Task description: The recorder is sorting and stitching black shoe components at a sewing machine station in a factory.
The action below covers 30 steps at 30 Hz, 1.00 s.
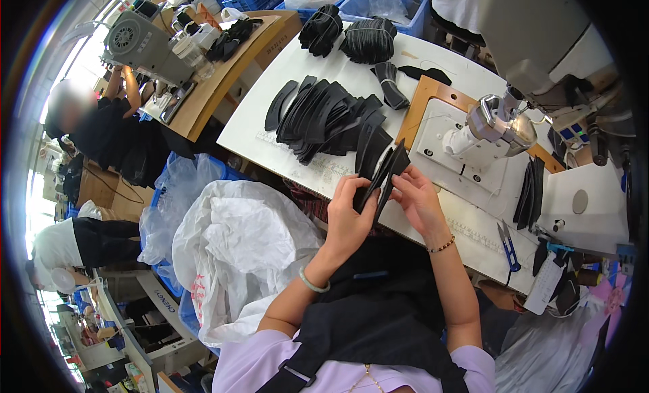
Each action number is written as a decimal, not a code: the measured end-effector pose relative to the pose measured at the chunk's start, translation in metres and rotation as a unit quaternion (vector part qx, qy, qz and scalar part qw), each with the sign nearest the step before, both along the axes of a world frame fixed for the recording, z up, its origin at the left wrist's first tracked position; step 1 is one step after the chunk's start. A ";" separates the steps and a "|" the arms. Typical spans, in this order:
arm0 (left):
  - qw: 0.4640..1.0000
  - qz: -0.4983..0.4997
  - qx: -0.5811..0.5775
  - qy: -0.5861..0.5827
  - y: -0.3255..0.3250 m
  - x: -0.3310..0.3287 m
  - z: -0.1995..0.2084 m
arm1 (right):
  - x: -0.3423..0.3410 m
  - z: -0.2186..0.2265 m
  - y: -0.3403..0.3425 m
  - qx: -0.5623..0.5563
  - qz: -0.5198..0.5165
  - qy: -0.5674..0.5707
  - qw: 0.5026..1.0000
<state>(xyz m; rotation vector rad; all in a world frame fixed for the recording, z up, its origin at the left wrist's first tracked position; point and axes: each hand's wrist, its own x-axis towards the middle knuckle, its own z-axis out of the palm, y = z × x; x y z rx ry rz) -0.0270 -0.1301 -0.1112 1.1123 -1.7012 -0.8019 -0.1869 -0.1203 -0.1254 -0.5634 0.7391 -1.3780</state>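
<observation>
The left grip (pixel 350 216) and right grip (pixel 419 202) hold thin black panels (pixel 386 181), with a fanned panel pile (pixel 323 116) toward eleven o'clock on the white table (pixel 276 67).

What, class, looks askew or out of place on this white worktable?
The loose black pieces lie in an uneven, overlapping heap, unlike the tightly gathered black bundle farther back. Nothing visibly looks spilled or damaged.

A sewing workshop: a smooth white surface (pixel 276 70) carries a silver-and-white metal sewing machine (pixel 492 123), fanned stacks of curved black flat pieces (pixel 319 116) and blue-handled metal snips (pixel 510 251); beyond, a person in dark clothes (pixel 101 133) works at a bulky grey machine (pixel 145 48), and blue plastic crates (pixel 417 22) stand nearby
</observation>
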 end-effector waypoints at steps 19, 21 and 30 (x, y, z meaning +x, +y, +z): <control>0.989 -0.063 -0.124 -0.051 -0.016 -0.010 0.011 | 0.041 0.033 -0.005 0.054 -0.171 0.056 0.982; 0.985 0.015 -0.169 -0.043 -0.034 0.004 0.014 | 0.047 0.032 -0.021 0.024 -0.207 0.086 0.974; 0.912 0.166 -0.236 -0.291 -0.125 0.046 0.028 | 0.033 0.029 -0.056 0.061 -0.081 0.096 0.990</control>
